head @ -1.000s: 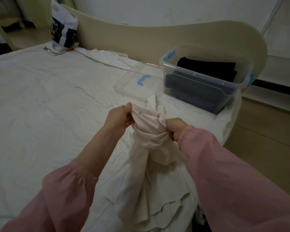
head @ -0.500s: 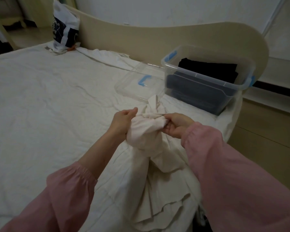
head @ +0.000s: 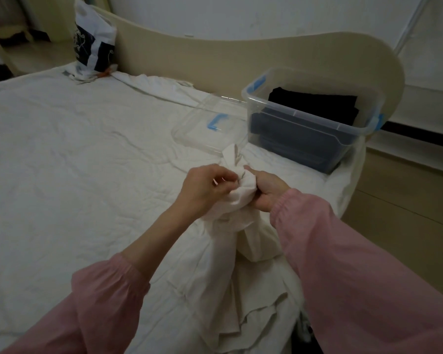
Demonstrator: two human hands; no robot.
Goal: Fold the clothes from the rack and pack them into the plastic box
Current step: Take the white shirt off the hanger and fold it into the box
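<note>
Left hand (head: 207,187) and right hand (head: 265,190) each have a tight grip on the bunched cream garment (head: 223,256); better to spread it flat on the bed (head: 74,162) before folding.

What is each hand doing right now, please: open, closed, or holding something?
Left hand: closed, gripping the bunched cream garment.
Right hand: closed, gripping the same garment.

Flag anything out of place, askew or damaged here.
Nothing damaged or spilled. The cream garment is bunched in a wad, gripped by the left hand and right hand, the rest hanging crumpled below them rather than laid flat. The clear lid lies off the plastic box, beside it on the bed.
</note>
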